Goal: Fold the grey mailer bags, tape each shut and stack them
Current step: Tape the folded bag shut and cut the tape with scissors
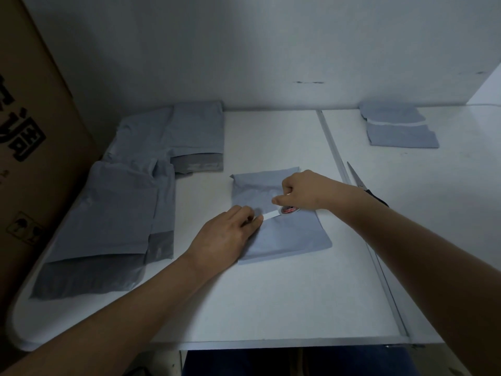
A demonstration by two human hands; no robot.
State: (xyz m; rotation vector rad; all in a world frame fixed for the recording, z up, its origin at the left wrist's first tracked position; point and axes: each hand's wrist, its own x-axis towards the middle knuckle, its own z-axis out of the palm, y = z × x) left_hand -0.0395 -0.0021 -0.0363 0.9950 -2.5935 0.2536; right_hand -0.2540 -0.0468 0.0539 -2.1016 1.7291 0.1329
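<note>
- A folded grey mailer bag (282, 221) lies flat at the centre of the frame on the white table (271, 294).
- The left hand (227, 234) rests on the bag's left edge, fingers fairly straight, and its fingertips press down the free end of a white tape strip (271, 214).
- The right hand (303, 189) is curled round a small tape roll (289, 209) with a red label, holding it on the bag just right of the strip.
- The strip runs taut between the two hands, across the bag's fold.
- On the left of the frame, unfolded grey mailer bags (116, 213) lie overlapped beside a cardboard box (35, 126).
- In the upper right, a small stack of folded bags (398, 128) sits well apart from the hands.
- Scissors (360, 183) lie behind the right forearm, partly hidden by it.
</note>
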